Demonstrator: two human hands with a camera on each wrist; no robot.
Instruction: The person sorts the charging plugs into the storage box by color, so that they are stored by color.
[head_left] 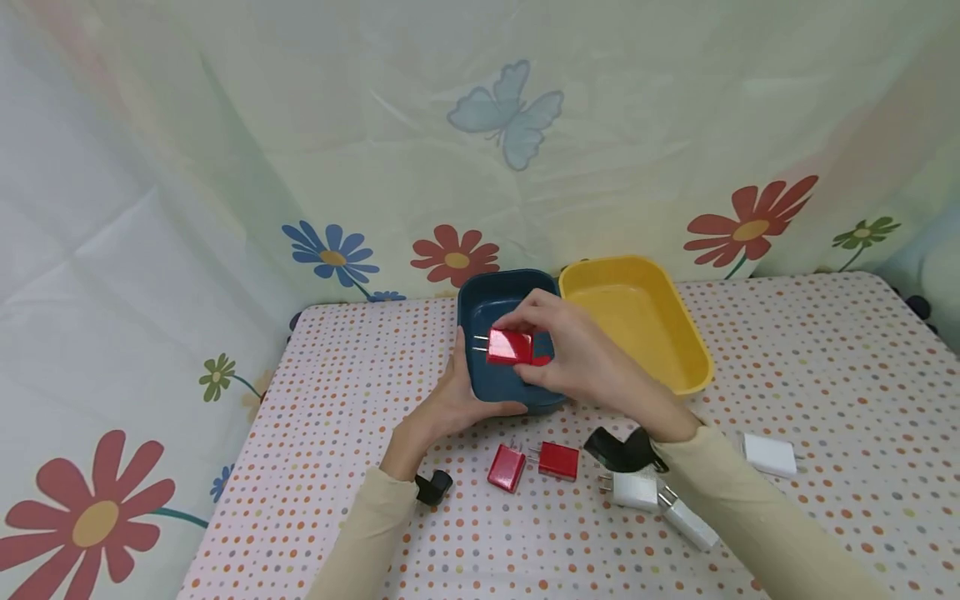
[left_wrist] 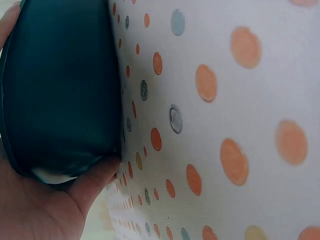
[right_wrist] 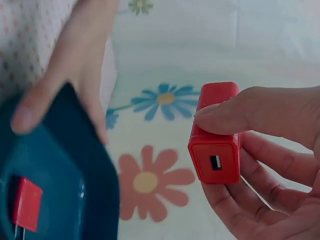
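My right hand point(head_left: 573, 350) pinches a red USB wall charger point(head_left: 510, 347) above the blue bin point(head_left: 495, 392). Its two metal prongs point left; the right wrist view shows the USB port on the end of the held charger point(right_wrist: 216, 155). My left hand point(head_left: 453, 396) holds the bin at its near left corner, thumb along the front wall and fingers along the left side. Another red charger point(right_wrist: 27, 204) lies in the bin. Two more red chargers, one tilted point(head_left: 507, 468) and one lying flat point(head_left: 558, 461), are on the table just in front.
A yellow bin point(head_left: 693, 354) stands against the blue one on its right. White chargers lie under the right forearm point(head_left: 633, 490), nearby point(head_left: 690, 523) and farther right point(head_left: 770, 455). A flowered curtain point(head_left: 420, 167) hangs behind the dotted tablecloth point(head_left: 337, 400).
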